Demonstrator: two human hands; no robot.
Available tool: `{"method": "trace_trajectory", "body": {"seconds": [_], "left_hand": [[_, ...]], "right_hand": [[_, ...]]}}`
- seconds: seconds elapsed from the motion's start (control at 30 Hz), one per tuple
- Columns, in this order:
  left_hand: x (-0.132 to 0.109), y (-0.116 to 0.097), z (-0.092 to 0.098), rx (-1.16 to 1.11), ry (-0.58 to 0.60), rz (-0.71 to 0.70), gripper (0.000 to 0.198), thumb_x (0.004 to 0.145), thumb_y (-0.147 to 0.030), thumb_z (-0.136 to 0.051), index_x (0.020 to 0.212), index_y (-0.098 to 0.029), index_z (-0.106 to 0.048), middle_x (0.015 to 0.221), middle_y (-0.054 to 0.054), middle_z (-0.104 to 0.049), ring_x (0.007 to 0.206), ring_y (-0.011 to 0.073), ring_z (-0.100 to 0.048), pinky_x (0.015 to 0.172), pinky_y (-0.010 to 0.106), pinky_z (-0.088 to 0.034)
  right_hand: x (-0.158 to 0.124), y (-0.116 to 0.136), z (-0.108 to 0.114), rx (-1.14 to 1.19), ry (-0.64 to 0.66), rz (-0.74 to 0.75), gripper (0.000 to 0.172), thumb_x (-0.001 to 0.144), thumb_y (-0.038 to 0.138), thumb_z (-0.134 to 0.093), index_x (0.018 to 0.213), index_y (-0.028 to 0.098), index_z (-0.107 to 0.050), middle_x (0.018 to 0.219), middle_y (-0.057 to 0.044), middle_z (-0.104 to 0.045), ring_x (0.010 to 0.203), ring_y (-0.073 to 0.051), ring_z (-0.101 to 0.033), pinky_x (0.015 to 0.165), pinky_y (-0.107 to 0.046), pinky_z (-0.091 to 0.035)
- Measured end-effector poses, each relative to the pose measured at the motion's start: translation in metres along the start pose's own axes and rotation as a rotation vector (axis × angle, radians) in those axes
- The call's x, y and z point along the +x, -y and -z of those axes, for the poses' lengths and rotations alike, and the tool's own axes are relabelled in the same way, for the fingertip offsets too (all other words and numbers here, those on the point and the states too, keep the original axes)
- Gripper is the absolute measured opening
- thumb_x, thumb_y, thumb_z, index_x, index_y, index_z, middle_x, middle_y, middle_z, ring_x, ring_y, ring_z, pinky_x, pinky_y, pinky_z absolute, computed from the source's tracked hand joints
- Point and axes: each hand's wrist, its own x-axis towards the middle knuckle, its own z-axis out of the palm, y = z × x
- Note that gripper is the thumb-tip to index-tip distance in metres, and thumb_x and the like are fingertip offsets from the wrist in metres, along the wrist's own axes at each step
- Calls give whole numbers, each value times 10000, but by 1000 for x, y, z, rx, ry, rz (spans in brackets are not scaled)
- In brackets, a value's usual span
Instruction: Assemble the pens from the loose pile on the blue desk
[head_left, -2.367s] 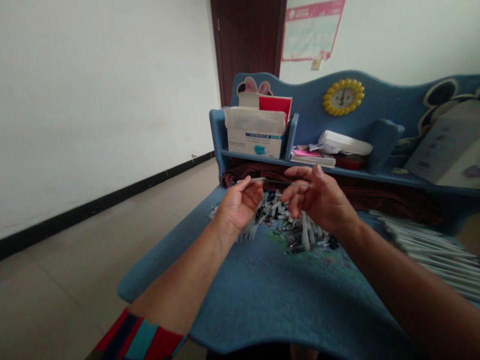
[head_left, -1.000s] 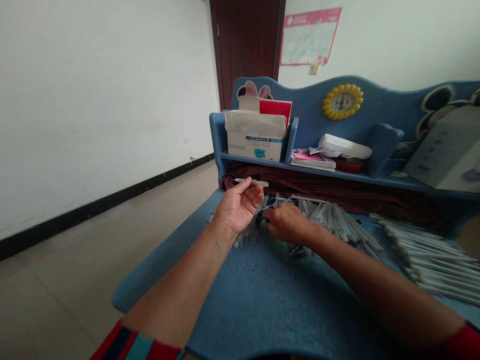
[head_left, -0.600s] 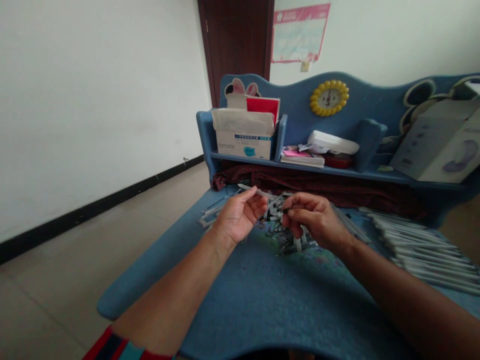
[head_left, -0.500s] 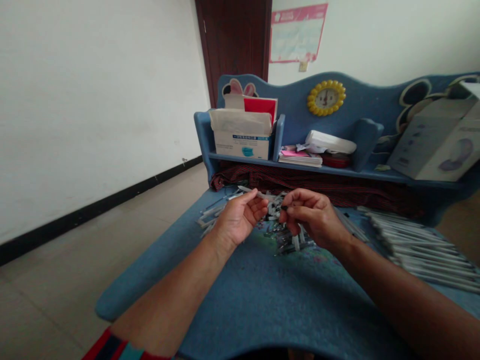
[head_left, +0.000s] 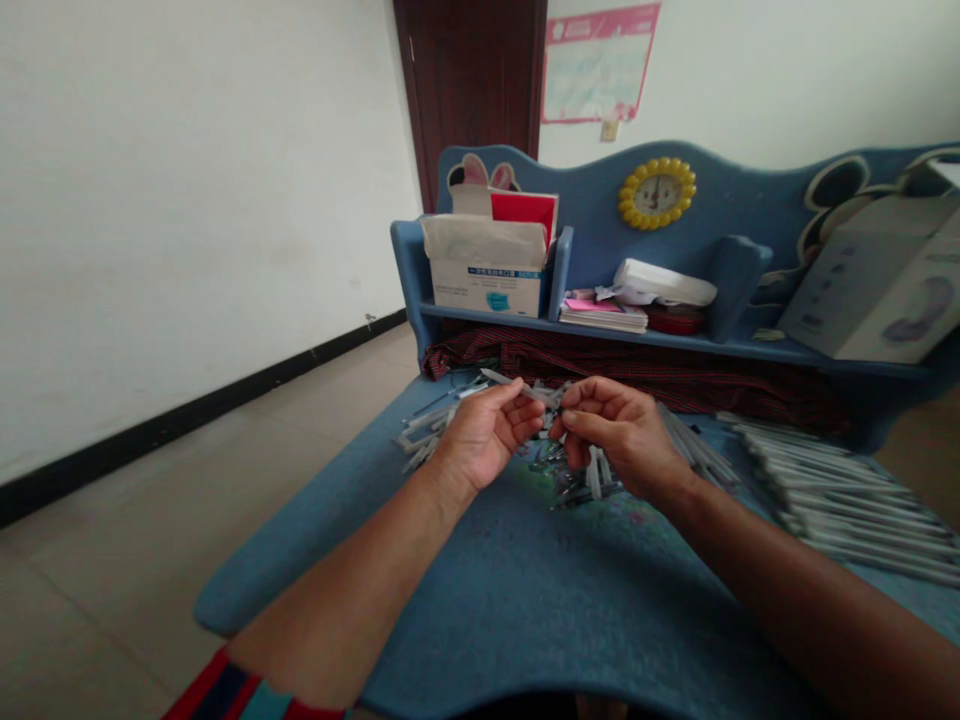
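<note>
Pen tube (head_left: 495, 377) is at the centre of the work, raised just above the table, pinched between the thumb and forefinger of the left hand (head_left: 486, 432), its far tip pointing to ten o'clock. The other left fingers curl loosely under it, palm up, which probably steadies the tube while leaving its near end clear to face the other hand. The right hand (head_left: 626, 430) comes in from four o'clock, its fingertips squeezed on a small dark piece (head_left: 564, 410) at that near end; the grip looks like one meant for fine control, though the fingers hide most of the piece, and I cannot tell whether it touches the tube. Taking the meeting point of the hands as the dial's middle, white tubes (head_left: 420, 436) lie at nine o'clock and loose pen parts (head_left: 589, 485) at five, both apparently kept near for short reaches. Beyond the right wrist, at three o'clock, clear tubes (head_left: 705, 452) lie fanned out; farther off, between three and four, long pens (head_left: 855, 505) rest side by side, perhaps lined up so they stay apart from the mixed parts. A checked cloth (head_left: 637, 370) is bunched at one o'clock along the back of the blue table (head_left: 480, 610), under the shelf, where it seems tucked out of the way; a mask box (head_left: 487, 287) stands on that shelf at eleven
</note>
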Motion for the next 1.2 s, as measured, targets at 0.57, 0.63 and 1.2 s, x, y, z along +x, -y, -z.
{"method": "trace_trajectory", "body": {"seconds": [0.57, 0.63, 1.2], "left_hand": [[-1, 2, 0, 136, 52, -68, 119, 853, -81, -516, 750, -92, -576, 617, 54, -652, 515, 131, -645, 481, 207, -538], [-1, 2, 0, 168, 66, -91, 96, 850, -84, -522, 766, -95, -566, 639, 60, -658, 516, 132, -645, 476, 205, -535], [1, -3, -5, 272, -44, -198, 92, 845, -73, -512, 761, -107, -523, 599, 50, -638, 496, 125, -626, 476, 205, -528]], "right_hand": [[2, 1, 1, -33, 23, -24, 187, 710, 214, -643, 847, 162, -527, 658, -1, -676, 380, -93, -556, 360, -194, -393], [2, 0, 1, -49, 26, -19, 188, 714, 220, -631, 850, 168, -512, 645, 10, -665, 376, -89, -550, 357, -192, -392], [4, -15, 5, -765, -52, 126, 192, 868, 293, -471, 726, 181, -535, 559, 44, -479, 469, -69, -462, 470, -192, -342]]}}
